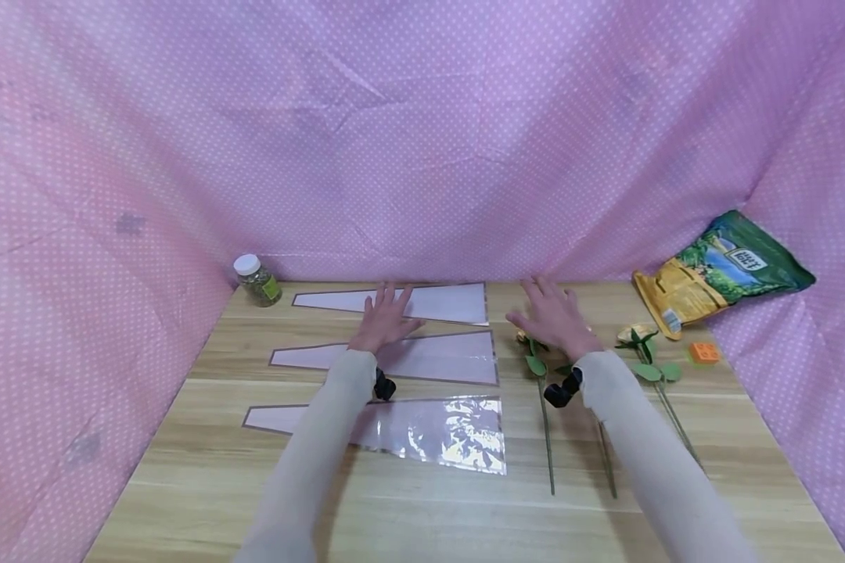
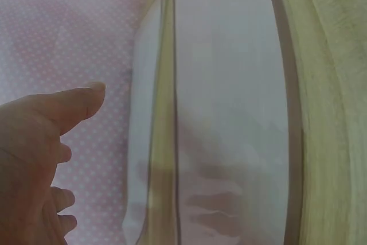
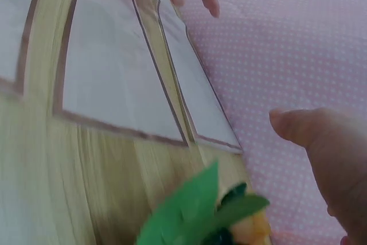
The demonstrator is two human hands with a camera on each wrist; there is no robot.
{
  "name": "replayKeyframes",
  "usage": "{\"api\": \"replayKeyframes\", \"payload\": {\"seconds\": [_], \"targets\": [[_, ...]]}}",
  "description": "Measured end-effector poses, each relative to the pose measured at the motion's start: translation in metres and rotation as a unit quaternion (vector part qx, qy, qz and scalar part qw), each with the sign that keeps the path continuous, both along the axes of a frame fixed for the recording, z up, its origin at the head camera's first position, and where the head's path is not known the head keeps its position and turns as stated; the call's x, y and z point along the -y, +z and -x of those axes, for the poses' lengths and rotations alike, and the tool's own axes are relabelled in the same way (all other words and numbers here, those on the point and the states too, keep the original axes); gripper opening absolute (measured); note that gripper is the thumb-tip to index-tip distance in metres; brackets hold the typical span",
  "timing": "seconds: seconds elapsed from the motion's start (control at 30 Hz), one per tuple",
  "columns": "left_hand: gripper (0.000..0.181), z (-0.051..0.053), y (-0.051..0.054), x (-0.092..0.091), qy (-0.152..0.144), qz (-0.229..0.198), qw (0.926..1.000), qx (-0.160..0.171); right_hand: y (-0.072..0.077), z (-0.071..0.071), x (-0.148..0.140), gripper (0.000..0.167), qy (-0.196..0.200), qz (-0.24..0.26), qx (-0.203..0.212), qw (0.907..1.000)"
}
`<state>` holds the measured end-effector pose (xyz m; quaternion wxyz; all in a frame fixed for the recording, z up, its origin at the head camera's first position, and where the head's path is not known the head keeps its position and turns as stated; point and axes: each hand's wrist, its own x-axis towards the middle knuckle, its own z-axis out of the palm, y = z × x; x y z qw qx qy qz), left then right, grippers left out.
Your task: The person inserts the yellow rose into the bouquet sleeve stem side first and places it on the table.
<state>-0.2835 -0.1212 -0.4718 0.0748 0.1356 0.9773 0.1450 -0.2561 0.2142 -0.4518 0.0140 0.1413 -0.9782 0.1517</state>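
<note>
Three tapered, clear flower sleeves with brown borders lie in rows: a back sleeve (image 1: pixel 451 303), a middle sleeve (image 1: pixel 458 356) and a front sleeve (image 1: pixel 436 434). My left hand (image 1: pixel 386 319), fingers spread, is over the back and middle sleeves, holding nothing. To their right my right hand (image 1: pixel 555 319) is also spread and bare, above the artificial flowers. The left flower (image 1: pixel 536 365) shows green leaves and a long stem. A middle flower (image 1: pixel 608 461) is mostly hidden under the right hand and wrist. The right flower (image 1: pixel 648 372) has a pale yellow head.
A white-lidded jar (image 1: pixel 259 281) stands at the table's back left corner. At the back right a green and yellow bag (image 1: pixel 721 274) leans on the pink dotted cloth (image 1: pixel 422 156). An orange toy block (image 1: pixel 704 353) sits near the right edge of the wooden table (image 1: pixel 422 516).
</note>
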Motion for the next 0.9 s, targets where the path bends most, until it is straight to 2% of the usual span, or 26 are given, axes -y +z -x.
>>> {"api": "replayKeyframes", "payload": {"seconds": [0.17, 0.33, 0.53, 0.7, 0.9], "targets": [[0.082, 0.005, -0.006, -0.005, -0.001, 0.006, 1.0, 0.007, -0.002, 0.007, 0.022, 0.074, 0.006, -0.009, -0.009, 0.9999], [0.081, 0.008, -0.011, -0.008, 0.009, 0.01, 0.9995, 0.027, -0.002, 0.014, 0.042, 0.068, 0.014, -0.002, -0.006, 0.9999], [0.081, 0.009, -0.014, -0.012, 0.009, 0.008, 0.999, 0.044, -0.012, 0.022, 0.059, 0.074, 0.008, -0.054, -0.01, 0.9984], [0.08, 0.01, -0.016, -0.014, 0.007, 0.008, 0.9989, 0.045, -0.019, 0.026, 0.073, 0.07, 0.007, -0.094, 0.022, 0.9953], [0.078, 0.012, -0.018, -0.017, 0.007, 0.008, 0.9987, 0.05, -0.026, 0.028, 0.084, 0.064, -0.001, -0.106, 0.045, 0.9933]]}}
